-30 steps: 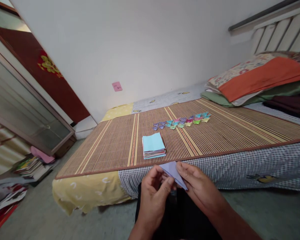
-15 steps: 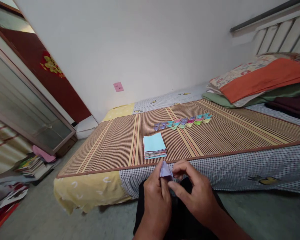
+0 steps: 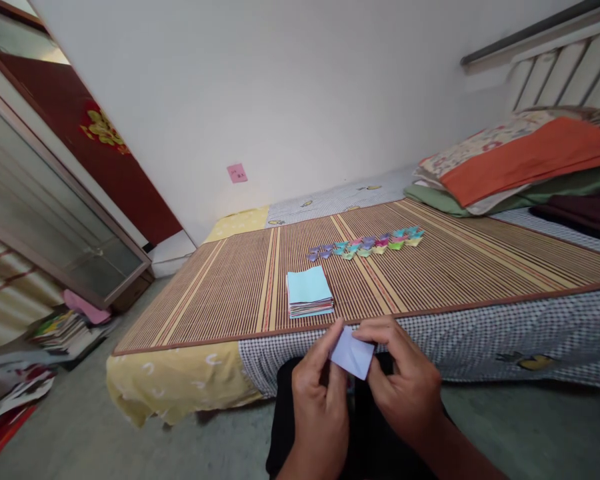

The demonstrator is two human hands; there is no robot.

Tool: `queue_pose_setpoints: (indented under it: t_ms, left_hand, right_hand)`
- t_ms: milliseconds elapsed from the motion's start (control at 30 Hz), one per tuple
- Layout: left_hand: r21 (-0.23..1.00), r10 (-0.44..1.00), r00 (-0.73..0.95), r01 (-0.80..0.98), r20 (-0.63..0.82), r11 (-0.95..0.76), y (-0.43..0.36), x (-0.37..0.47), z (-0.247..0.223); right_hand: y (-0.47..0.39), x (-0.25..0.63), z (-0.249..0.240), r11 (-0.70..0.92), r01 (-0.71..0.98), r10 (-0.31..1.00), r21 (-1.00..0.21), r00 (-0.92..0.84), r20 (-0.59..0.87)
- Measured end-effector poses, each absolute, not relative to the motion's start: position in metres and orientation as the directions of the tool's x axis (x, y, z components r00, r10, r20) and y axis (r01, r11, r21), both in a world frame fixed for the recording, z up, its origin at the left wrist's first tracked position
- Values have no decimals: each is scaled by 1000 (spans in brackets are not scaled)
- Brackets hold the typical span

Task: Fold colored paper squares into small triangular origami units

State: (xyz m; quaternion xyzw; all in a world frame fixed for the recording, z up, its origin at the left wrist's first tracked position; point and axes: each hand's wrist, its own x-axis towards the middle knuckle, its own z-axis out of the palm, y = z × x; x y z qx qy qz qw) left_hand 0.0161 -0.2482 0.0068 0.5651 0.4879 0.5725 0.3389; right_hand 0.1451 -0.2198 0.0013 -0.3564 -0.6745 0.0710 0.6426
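Note:
A small folded piece of lavender paper is held between my two hands above my lap, its flat face turned up toward me. My left hand pinches its left edge between thumb and fingers. On the other side, my right hand grips the right edge, with the index finger on the top corner. Just beyond the hands, a stack of square coloured paper, light blue on top, lies on the mat. Farther back, small folded paper pieces in several colours stand in rows.
The bed is covered by a striped bamboo mat, with a checked sheet hanging over its near edge. Folded bedding is piled at the right. At the left stand a glass-panelled door and a pile of books near the floor.
The lavender paper has gone from a narrow, partly opened cone-like shape to a flat square facing me. My right hand has closed onto its right edge.

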Motion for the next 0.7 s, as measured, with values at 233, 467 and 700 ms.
queue_pose_setpoints:
  t_ms: [233,467,700]
  left_hand:
    - [971,959,-161,-10,233,-237,-247,13,8]
    - [968,952,-180,14,248,-249,-247,12,12]
    - [916,915,-139,197,379,-350,-247,13,0]
  right_hand:
    - [-218,146,-3,754,358,571,-551,57,819]
    - [-223,153,-7,749,287,628,-597,-18,778]
    - [-215,154,-8,436,88,899,-896,9,438]
